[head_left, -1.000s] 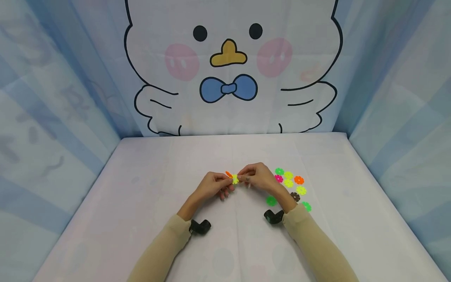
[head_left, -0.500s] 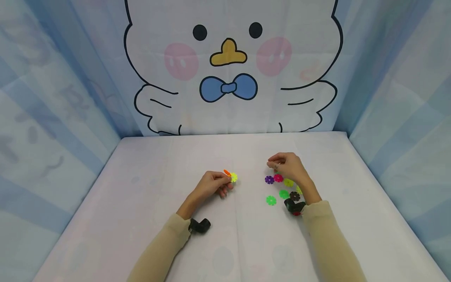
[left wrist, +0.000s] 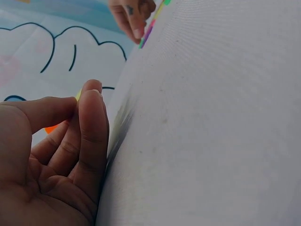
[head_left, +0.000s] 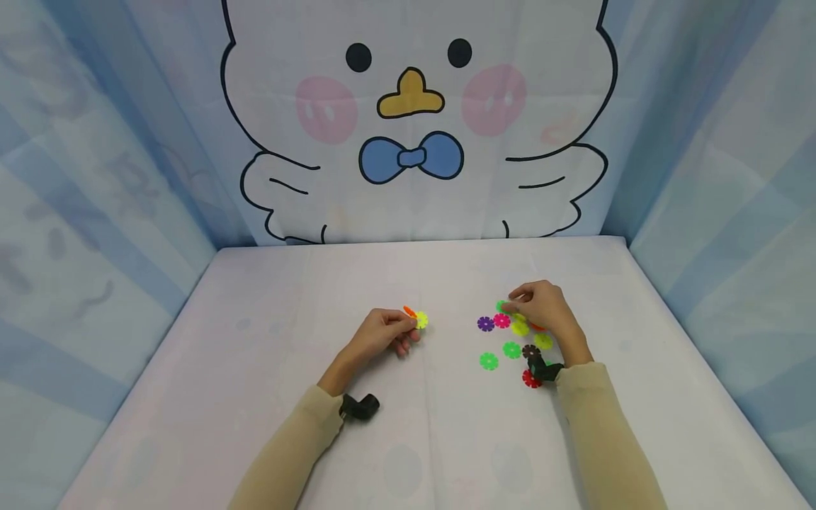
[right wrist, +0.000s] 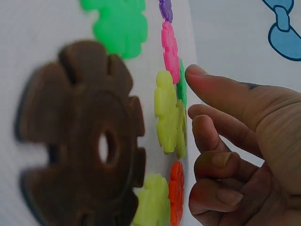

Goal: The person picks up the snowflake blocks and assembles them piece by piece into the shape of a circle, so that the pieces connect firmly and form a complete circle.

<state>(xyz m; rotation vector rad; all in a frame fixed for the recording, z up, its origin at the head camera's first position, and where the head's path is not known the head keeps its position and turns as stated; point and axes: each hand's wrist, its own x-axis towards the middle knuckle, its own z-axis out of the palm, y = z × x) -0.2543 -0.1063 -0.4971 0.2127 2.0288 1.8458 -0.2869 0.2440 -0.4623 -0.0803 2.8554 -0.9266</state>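
Note:
My left hand [head_left: 384,334] pinches a yellow slotted snowflake disc [head_left: 423,321] between thumb and fingers. An orange disc [head_left: 409,311] sticks up beside it at an angle, overlapping it in the head view; fingers hide most of both in the left wrist view. Over the far side of the loose discs, my right hand [head_left: 543,304] has its thumb and index finger apart, with nothing between them. Its fingertips are close to a green disc [right wrist: 182,87] and a yellow disc [right wrist: 165,113]; the other fingers are bent.
Nearby on the white-covered table [head_left: 306,283] lie a purple disc [head_left: 486,324], a pink disc [head_left: 502,321], a brown disc [right wrist: 89,136], a red disc [head_left: 530,380] and several green and yellow ones. A printed curtain [head_left: 408,205] stands behind the table.
My right hand has left the yellow disc at the left hand and moved right to the loose discs, lately shifting slightly further right. The left hand stays nearly still, holding the yellow disc.

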